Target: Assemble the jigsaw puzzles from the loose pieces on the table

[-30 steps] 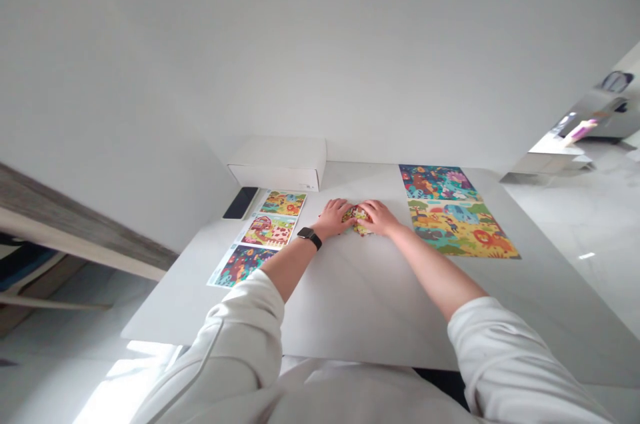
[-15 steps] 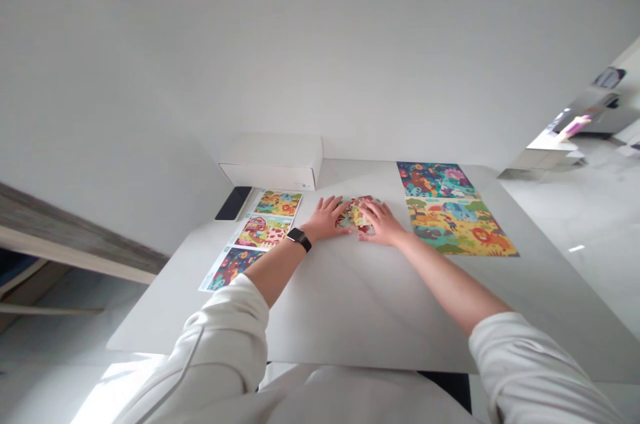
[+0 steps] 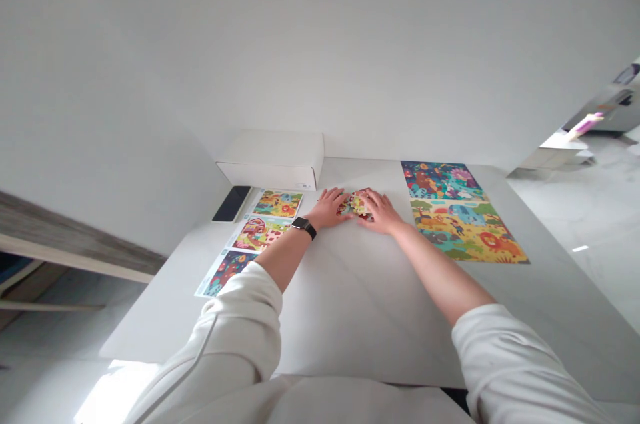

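Note:
A small heap of colourful jigsaw puzzle pieces (image 3: 358,203) lies on the white table between my hands. My left hand (image 3: 327,209), with a black watch at its wrist, rests against the left side of the heap with its fingers spread. On the other side my right hand (image 3: 380,212) lies over the right edge of the heap, fingers apart and stretched forward. Both hands cover part of the pieces, so single pieces are hard to make out.
To the right lie a dark blue animal picture (image 3: 443,181) and a yellow safari picture (image 3: 467,232), edge to edge. At left are a sheet of three small pictures (image 3: 256,235) and a black phone (image 3: 231,203). A white box (image 3: 270,167) stands at the back by the wall.
Both hands have drawn slightly inward and away from me, and the heap between them looks more compact. The camera view has shifted a little.

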A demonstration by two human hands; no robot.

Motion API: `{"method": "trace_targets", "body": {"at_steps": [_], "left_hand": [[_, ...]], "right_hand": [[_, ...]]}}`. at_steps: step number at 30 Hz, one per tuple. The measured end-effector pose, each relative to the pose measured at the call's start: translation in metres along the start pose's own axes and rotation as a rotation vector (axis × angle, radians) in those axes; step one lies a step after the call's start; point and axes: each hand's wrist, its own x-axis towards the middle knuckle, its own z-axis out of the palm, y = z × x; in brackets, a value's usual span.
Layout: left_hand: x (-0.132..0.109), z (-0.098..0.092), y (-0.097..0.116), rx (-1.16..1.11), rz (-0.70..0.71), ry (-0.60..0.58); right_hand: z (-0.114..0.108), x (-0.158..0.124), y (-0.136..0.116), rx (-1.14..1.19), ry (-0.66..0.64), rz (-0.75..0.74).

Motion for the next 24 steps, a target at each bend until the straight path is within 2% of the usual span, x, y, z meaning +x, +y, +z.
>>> {"method": "trace_targets", "body": {"at_steps": [2, 4, 6, 7, 8, 9, 11, 12, 15, 17, 24], "left_hand": [[-0.005, -0.005, -0.002, -0.112, -0.086, 0.120], [-0.015, -0.010, -0.002, -0.215, -0.252, 0.245], [-0.030, -0.015, 0.003, -0.225, -0.397, 0.313], [-0.039, -0.016, 0.009, -0.187, -0.398, 0.324], [-0.048, -0.018, 0.017, -0.125, -0.336, 0.327], [-0.058, -0.019, 0.026, -0.055, -0.215, 0.295], [-0.074, -0.019, 0.048, 0.035, 0.067, 0.142], [-0.081, -0.018, 0.059, 0.055, 0.148, 0.079], [-0.095, -0.014, 0.086, 0.078, 0.154, -0.016], [-0.099, -0.012, 0.096, 0.072, 0.116, -0.040], [-0.109, -0.004, 0.096, 0.026, 0.015, -0.012]], "right_hand": [[-0.005, -0.006, 0.001, 0.011, 0.054, 0.053], [-0.011, -0.016, 0.004, 0.028, 0.120, 0.130], [-0.018, -0.028, 0.007, 0.045, 0.165, 0.202], [-0.022, -0.034, 0.008, 0.051, 0.173, 0.228], [-0.025, -0.040, 0.009, 0.053, 0.171, 0.249], [-0.027, -0.045, 0.008, 0.051, 0.163, 0.270], [-0.031, -0.054, 0.003, 0.029, 0.135, 0.329], [-0.032, -0.057, 0.000, 0.012, 0.116, 0.368], [-0.035, -0.061, -0.015, -0.030, 0.059, 0.478], [-0.037, -0.061, -0.026, -0.041, 0.033, 0.521], [-0.036, -0.043, -0.054, -0.067, 0.039, 0.593]]}}
